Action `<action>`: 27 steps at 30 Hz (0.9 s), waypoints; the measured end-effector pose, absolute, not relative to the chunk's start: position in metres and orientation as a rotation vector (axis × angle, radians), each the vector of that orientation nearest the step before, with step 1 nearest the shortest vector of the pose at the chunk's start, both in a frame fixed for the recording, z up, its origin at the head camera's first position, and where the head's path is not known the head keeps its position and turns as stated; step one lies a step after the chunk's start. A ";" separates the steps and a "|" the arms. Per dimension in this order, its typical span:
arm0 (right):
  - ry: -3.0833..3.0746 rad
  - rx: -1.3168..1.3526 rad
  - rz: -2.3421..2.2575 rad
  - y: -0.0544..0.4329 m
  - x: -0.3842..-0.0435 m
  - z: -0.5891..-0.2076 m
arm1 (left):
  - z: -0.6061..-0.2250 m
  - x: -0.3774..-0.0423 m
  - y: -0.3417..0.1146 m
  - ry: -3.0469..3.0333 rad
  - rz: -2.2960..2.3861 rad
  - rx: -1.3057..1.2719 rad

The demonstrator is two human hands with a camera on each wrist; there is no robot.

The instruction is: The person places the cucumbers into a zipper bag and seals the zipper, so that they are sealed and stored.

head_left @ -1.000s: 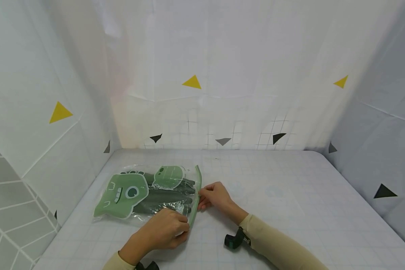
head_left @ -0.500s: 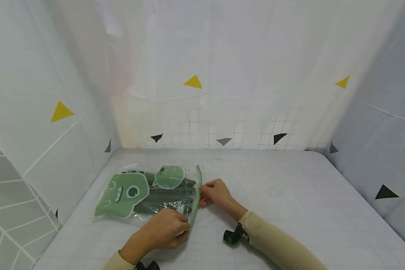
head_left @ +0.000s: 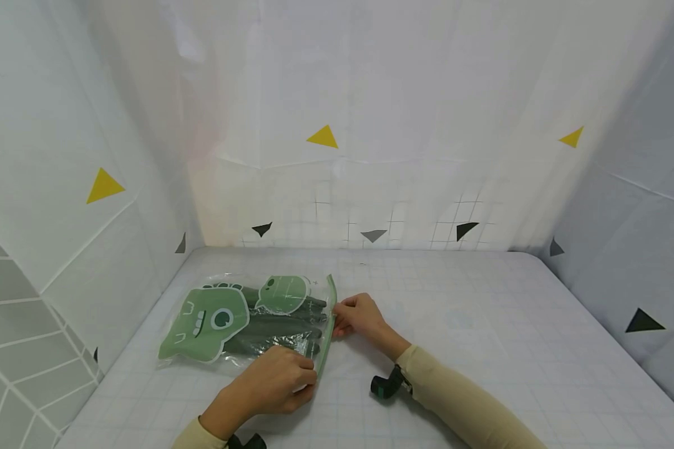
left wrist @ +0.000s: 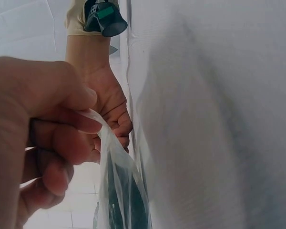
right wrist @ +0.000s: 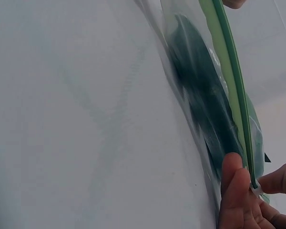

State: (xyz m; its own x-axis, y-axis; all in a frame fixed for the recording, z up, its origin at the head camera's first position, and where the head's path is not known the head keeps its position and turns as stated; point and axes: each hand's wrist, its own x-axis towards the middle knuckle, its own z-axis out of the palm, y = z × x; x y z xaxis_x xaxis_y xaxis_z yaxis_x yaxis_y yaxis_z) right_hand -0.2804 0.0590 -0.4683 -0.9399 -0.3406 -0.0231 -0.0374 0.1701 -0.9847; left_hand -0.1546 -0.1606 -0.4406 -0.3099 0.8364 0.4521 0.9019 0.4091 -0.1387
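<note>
A clear plastic zip bag (head_left: 208,337) with green cartoon monster prints lies on the left half of the table. Inside it are dark green gloves (head_left: 264,327), their fingers toward the zip. My left hand (head_left: 275,380) pinches the bag's near corner, and the left wrist view has the clear film (left wrist: 115,157) between thumb and forefinger. At the zip's middle, my right hand (head_left: 364,318) pinches a small white slider (right wrist: 256,188). The green zip strip (right wrist: 234,71) stretches between both hands in the right wrist view.
The white table (head_left: 483,349) has a faint grid and reaches back to a pale curtain (head_left: 404,93). Cloth side walls (head_left: 651,249) bear dark and yellow triangles. A black wrist camera (head_left: 386,385) sits at the right cuff.
My right hand has slid a little along the zip toward its far end. The left hand has kept its pinch on the near corner, and the bag has stayed in place.
</note>
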 end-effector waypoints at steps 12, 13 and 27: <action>2.246 -0.354 -1.823 0.059 -0.287 -0.465 | -0.441 -0.155 -0.160 -2.200 -0.202 -1.488; 2.250 -0.352 -1.820 0.059 -0.288 -0.464 | -0.441 -0.155 -0.160 -2.202 -0.202 -1.488; 2.285 -0.346 -1.800 0.058 -0.295 -0.463 | -0.441 -0.155 -0.161 -2.217 -0.210 -1.480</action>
State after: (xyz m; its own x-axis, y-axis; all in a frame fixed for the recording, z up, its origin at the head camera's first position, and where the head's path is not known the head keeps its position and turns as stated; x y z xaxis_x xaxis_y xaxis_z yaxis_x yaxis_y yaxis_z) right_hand -0.2952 0.0578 -0.4631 -0.9499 -0.3118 -0.0210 -0.0526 0.2258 -0.9728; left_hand -0.1549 -0.1610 -0.4410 -0.3125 0.8331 0.4564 0.9040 0.4083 -0.1264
